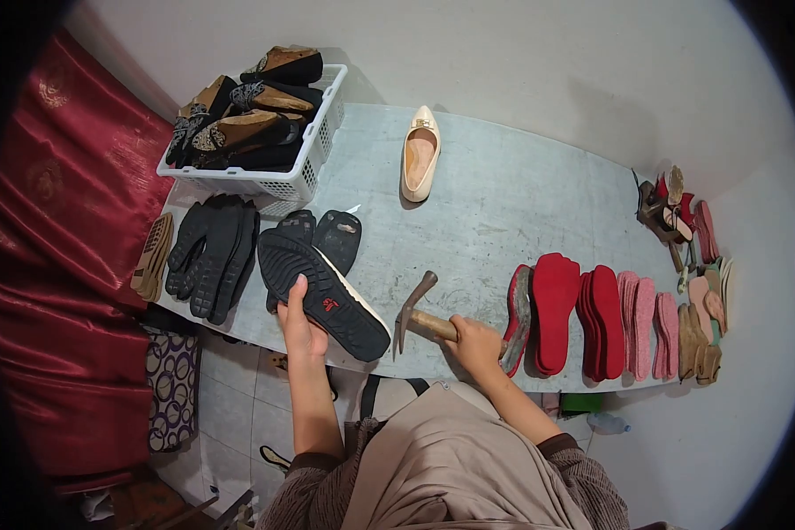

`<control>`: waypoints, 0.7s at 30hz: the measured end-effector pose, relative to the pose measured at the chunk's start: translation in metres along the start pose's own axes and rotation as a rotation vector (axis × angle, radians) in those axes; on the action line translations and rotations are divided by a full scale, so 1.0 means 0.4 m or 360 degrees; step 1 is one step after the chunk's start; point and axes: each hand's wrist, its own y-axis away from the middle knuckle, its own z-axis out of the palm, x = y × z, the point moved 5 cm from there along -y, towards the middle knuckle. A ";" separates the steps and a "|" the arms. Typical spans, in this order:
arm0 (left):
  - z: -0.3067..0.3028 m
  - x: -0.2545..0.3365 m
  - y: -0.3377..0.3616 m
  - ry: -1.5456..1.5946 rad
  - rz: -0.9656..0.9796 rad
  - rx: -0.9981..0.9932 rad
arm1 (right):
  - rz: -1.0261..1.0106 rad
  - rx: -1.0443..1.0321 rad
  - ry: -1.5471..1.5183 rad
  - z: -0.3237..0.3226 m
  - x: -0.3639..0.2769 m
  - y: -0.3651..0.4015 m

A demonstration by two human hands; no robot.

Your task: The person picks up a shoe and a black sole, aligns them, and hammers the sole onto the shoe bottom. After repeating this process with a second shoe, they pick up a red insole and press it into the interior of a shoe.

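The head view is showing the left hand (pixel 304 334) closing around a black sole (pixel 331 291), thumb pressing on its tread, near the front of the table (pixel 486 221). The right hand (pixel 477 346) is wrapping around the handle of a hammer (pixel 434 325), whose head is hanging just beside the sole. A pale layer is already lining the sole's edge; red soles (pixel 556 314) and pink soles (pixel 644 327) are lying apart, seemingly unworked.
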 end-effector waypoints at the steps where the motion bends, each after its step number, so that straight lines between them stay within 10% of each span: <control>1: 0.001 -0.003 0.001 -0.0001 -0.0017 -0.0005 | -0.0005 0.0000 0.0002 0.014 0.004 0.003; 7: 0.024 -0.014 0.018 0.0057 -0.0087 0.0042 | -0.0018 -0.0221 0.0010 0.019 -0.014 0.003; 10: 0.044 -0.011 0.031 0.0054 -0.0081 0.0060 | -0.0173 0.0120 -0.0580 -0.044 -0.074 -0.004; 12: 0.042 -0.018 0.033 0.0057 -0.0097 0.0073 | -0.0966 0.0651 -0.0454 -0.121 -0.156 0.022; 21: 0.061 -0.034 0.067 0.0094 -0.0200 0.0087 | -0.1264 0.0845 0.0121 -0.108 -0.247 0.041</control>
